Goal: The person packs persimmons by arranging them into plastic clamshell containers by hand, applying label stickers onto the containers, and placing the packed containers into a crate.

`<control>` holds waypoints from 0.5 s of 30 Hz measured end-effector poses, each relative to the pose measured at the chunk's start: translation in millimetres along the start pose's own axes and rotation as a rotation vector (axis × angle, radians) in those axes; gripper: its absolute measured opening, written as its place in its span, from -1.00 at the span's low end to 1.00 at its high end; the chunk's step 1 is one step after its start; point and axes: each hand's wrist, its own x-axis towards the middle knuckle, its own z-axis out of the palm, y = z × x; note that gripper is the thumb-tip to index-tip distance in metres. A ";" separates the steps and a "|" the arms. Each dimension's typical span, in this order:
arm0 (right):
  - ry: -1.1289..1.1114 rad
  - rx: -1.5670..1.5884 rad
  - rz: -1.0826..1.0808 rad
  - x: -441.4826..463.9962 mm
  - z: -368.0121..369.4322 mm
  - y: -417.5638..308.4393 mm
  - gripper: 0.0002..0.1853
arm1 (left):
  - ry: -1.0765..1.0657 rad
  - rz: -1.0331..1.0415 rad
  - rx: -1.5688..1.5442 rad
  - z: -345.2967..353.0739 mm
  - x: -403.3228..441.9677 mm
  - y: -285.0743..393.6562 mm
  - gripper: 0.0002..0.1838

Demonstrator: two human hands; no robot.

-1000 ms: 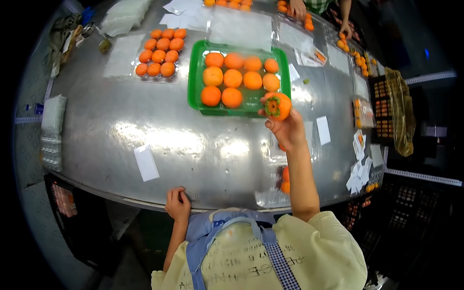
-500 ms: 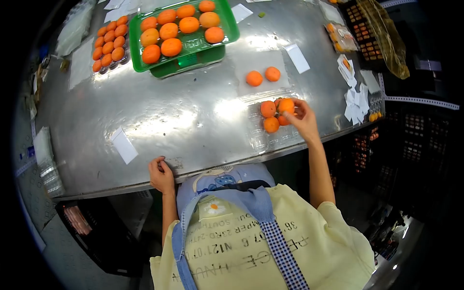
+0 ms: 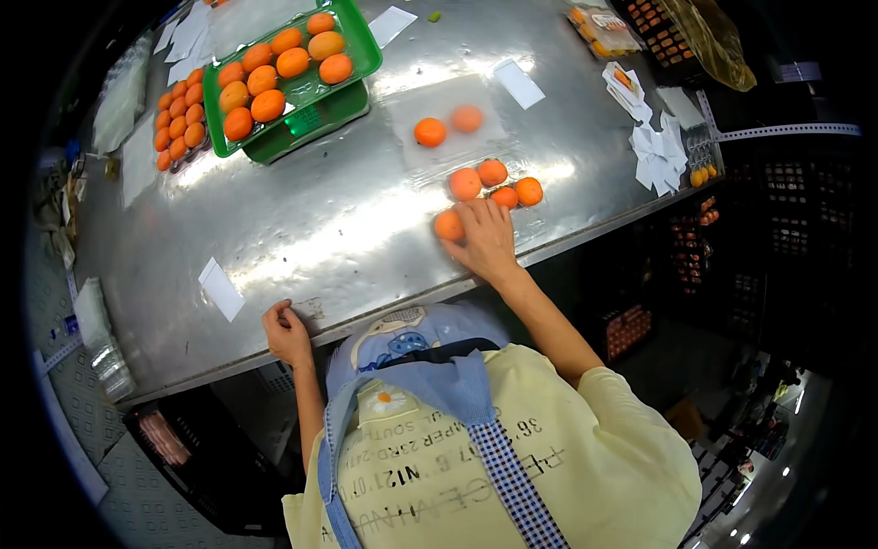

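My right hand is over the clear plastic tray near the table's front edge, its fingers curled against an orange persimmon. Several more persimmons lie in that tray beyond the fingers. Behind them, two persimmons rest on a translucent sheet. My left hand rests at the table's edge with its fingers curled; whether anything is inside is too small to tell.
A green tray with several persimmons sits on a green base at the back left, beside a filled clear pack. White cards and paper slips lie on the metal table. Dark crates stand at the right.
The view has shifted. My right hand went from the green tray with a persimmon to the clear tray, and now touches its front left fruit. My left hand stays at the table edge.
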 end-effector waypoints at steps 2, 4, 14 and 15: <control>0.007 0.034 0.019 -0.1 -2.0 2.3 -0.52 | 0.004 0.008 -0.002 0.2 -0.4 0.1 -0.88; 0.016 0.101 0.059 1.0 -4.3 8.9 -0.56 | 0.012 0.026 -0.011 0.3 0.3 -1.3 -0.89; -0.119 0.049 0.035 -4.2 -33.4 66.2 -0.52 | 0.013 0.008 0.003 1.6 -0.5 -2.0 -0.88; -0.143 0.039 0.011 -4.1 -32.8 61.9 -0.49 | 0.019 0.009 -0.007 2.2 0.0 -1.7 -0.88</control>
